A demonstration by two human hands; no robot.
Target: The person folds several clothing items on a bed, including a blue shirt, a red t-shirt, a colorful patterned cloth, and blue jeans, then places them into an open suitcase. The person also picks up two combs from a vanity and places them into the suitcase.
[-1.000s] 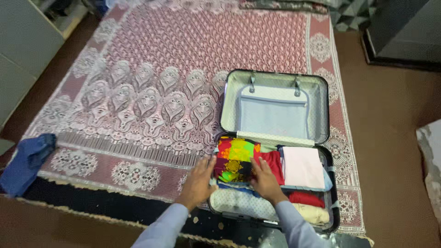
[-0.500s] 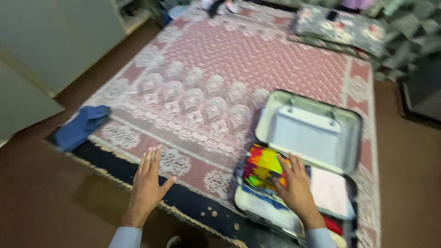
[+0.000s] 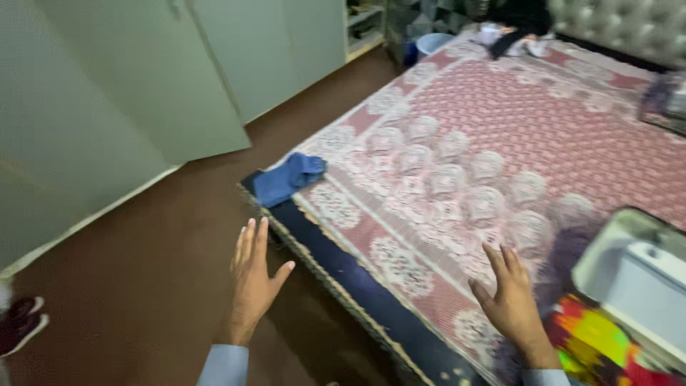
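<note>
My left hand (image 3: 253, 279) hovers open over the brown floor beside the bed, fingers spread, holding nothing. My right hand (image 3: 510, 299) is open above the bed's near edge, just left of an open suitcase (image 3: 620, 246) at the right border. A bright multicoloured folded cloth (image 3: 589, 336) lies in the suitcase beside my right wrist. A blue garment (image 3: 288, 178) sits on the bed's near corner, ahead of my left hand. The bed is covered by a pink and white patterned spread (image 3: 514, 136).
Pale green wardrobe doors (image 3: 143, 93) stand along the left. A dark shoe (image 3: 20, 323) lies on the floor at the far left. Clothes (image 3: 511, 32) and a tufted headboard (image 3: 629, 25) are at the bed's far end, a blue bucket (image 3: 434, 43) beside it.
Both hands have left the suitcase contents and now hang open. The view has swung left, so the suitcase slid to the right edge and the wardrobe and floor came into view.
</note>
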